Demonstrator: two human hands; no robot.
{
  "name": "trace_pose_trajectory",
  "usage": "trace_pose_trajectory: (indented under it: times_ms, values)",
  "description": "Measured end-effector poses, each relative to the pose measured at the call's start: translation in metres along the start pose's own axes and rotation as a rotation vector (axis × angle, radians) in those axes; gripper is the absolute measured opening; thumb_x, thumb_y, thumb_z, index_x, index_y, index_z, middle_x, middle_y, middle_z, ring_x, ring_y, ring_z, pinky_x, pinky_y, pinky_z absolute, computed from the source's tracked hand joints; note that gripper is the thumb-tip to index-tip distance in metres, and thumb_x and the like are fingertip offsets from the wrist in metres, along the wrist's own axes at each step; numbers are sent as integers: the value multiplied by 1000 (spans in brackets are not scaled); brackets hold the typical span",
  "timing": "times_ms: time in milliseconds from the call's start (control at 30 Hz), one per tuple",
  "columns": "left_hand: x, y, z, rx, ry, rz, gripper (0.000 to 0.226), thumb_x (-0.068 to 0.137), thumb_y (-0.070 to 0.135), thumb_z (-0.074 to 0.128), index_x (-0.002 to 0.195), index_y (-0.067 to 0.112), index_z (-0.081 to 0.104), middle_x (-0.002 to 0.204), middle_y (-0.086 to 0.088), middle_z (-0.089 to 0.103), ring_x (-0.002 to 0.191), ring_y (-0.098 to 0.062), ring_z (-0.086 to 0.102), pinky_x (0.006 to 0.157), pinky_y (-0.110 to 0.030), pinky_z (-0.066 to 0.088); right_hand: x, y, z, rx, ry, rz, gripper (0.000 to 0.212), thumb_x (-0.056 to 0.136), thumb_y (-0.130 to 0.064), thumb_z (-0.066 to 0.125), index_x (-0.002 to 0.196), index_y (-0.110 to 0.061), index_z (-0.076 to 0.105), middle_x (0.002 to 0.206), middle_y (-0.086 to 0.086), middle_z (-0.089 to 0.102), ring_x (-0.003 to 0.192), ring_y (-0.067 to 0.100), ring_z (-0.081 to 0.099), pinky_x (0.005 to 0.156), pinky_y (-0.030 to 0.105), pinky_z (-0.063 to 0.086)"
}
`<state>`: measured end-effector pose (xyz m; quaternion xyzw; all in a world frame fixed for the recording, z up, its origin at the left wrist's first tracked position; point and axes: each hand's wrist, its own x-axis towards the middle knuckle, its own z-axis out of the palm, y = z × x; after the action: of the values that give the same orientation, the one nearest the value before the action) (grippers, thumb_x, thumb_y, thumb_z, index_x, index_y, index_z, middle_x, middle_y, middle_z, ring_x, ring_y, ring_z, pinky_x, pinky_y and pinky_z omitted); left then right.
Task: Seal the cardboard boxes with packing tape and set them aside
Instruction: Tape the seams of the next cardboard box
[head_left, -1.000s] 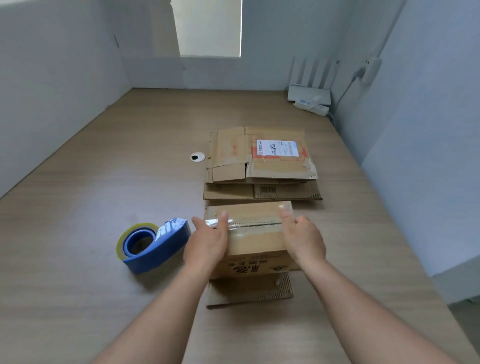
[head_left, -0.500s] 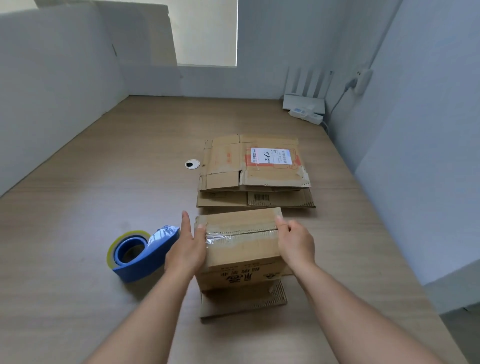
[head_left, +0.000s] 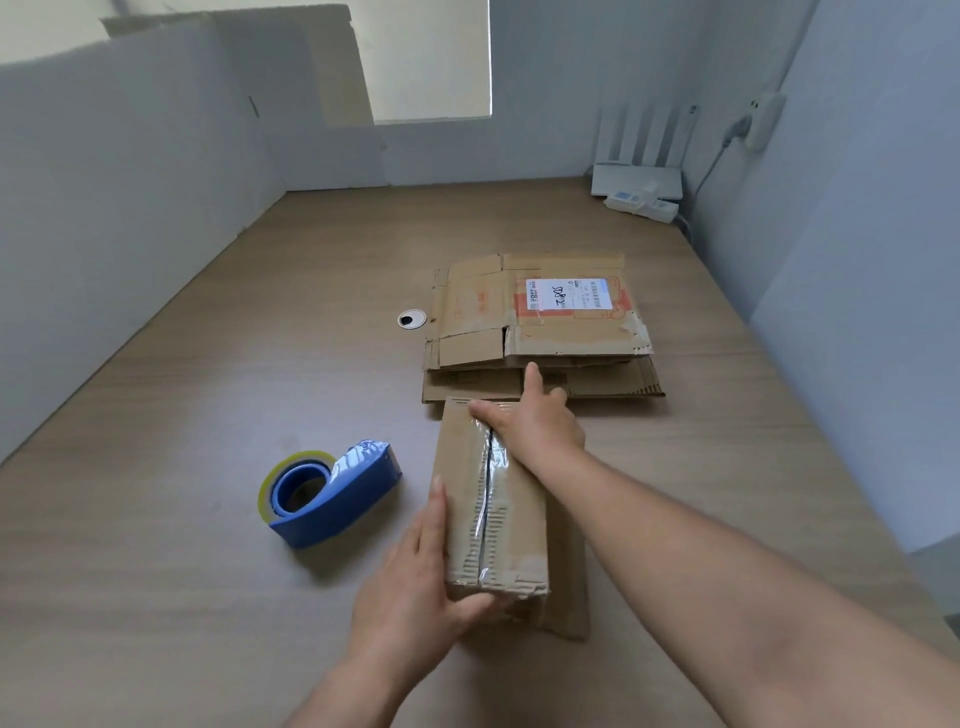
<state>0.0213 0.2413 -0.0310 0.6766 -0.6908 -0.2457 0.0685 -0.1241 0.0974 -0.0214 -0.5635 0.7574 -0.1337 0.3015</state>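
On the table (head_left: 208, 597), left hand (head_left: 410, 587) grips the box's (head_left: 501, 519) near corner, right hand (head_left: 537, 428) its far end.

- Left hand (head_left: 415, 587) at 6 o'clock: fingers straight along the left side of the box (head_left: 514, 519), thumb hooked across its near end.
- Right hand (head_left: 535, 431) near centre, on the box's far end: thumb flat toward 9 o'clock, index finger straight toward 12, other fingers curled over the far edge.
- Bare forearms: left enters from 6 o'clock, right from 4.
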Motion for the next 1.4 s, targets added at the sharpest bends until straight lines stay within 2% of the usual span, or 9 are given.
trace_pose_trajectory:
  times_ms: [167,433,633,700,800,933,1100,1200,1400]
  values:
    - [11,22,14,-80,153,-122,113,71,63,65,151,35,-10,145,10,44,124,-18,48,92,-33,47,-35,25,10,-10,-129,-193,73,87,-64,50,147,-50,11,160,10,-8,141,36,23,109,43,29]
    - [32,32,16,-62,149,-105,112,74,64,63,152,27,-7,139,2,52,120,-23,54,89,-37,50,-79,76,13,103,-182,-368,46,93,-50,50,137,-56,35,158,3,-20,148,21,1,120,37,16]
    - [38,-2,-9,-248,-269,120,118,81,27,70,145,35,-28,151,9,33,111,-5,52,83,-15,44,-82,82,-1,-97,-212,-425,62,83,-64,53,136,-65,22,157,-2,-25,148,24,8,116,41,27]
    - [38,-22,-20,-391,-371,119,111,83,16,67,146,40,-21,154,10,25,117,1,47,94,-19,43,-83,82,-2,-211,-228,-442,74,77,-68,57,137,-67,12,156,-2,-28,147,26,10,113,45,32]
    - [42,-48,-29,-502,-153,48,92,79,20,61,152,31,8,155,1,29,132,-6,38,110,-30,34,-80,82,-1,-364,-176,-458,87,80,-56,65,138,-66,1,157,4,-25,144,29,22,107,42,41]
    - [61,-74,-34,-208,247,-111,64,91,27,59,147,13,32,147,-6,41,135,-23,37,107,-37,33,-70,78,3,-321,-110,-444,86,83,-39,67,139,-64,7,159,6,-18,139,30,33,105,38,42]
    - [90,-94,-31,31,116,-270,47,92,39,54,125,5,44,121,-15,57,106,-33,55,83,-40,45,-53,77,1,-230,-111,-454,85,80,-30,71,137,-64,18,159,1,-16,138,26,35,107,34,39]
    - [105,-96,-28,37,174,-333,43,89,41,58,108,4,47,107,-14,60,86,-31,55,66,-35,42,-51,79,2,-207,-107,-458,85,78,-28,73,136,-64,23,160,-1,-14,138,24,36,107,32,39]
    - [117,-102,-18,51,145,-546,55,79,49,66,108,5,52,100,-11,65,89,-32,61,73,-34,49,-53,77,2,-221,-112,-454,87,78,-33,74,132,-69,17,159,-1,-16,140,24,33,109,34,38]
